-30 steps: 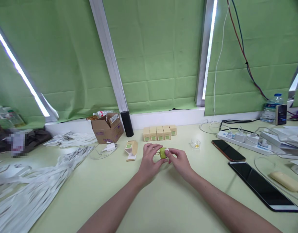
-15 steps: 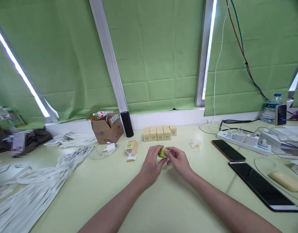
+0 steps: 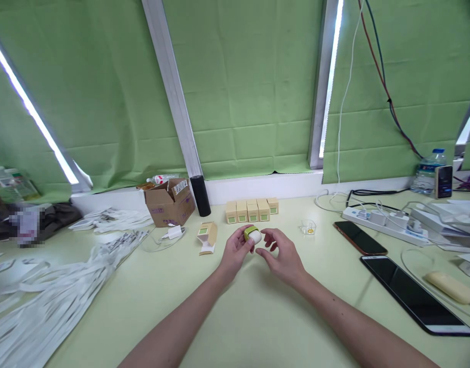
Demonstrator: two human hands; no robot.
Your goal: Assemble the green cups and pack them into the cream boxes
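Over the middle of the table, my left hand [image 3: 235,254] is closed around a small rounded green-and-white object [image 3: 252,235]. Its white side faces right and a green band covers the upper left; its exact kind is unclear. Just to the right, my right hand [image 3: 283,257] has its fingers curved and apart, with nothing visible between them. An opened small cardboard box [image 3: 207,236] lies left of my hands. Behind them stands a row of several small tan boxes [image 3: 252,210] with green labels. A clear plastic piece [image 3: 307,227] rests to the right.
To the left are a brown carton [image 3: 169,204], a black cylinder [image 3: 200,196], a white charger [image 3: 174,232] and a heap of white straps [image 3: 74,291]. On the right lie two dark phones [image 3: 360,237], a large one [image 3: 415,294] nearer, plus a power strip [image 3: 386,225] with cables.
My right hand has let go of the small object and drawn back slightly to the right. The object has turned in my left hand, so its white side now shows.
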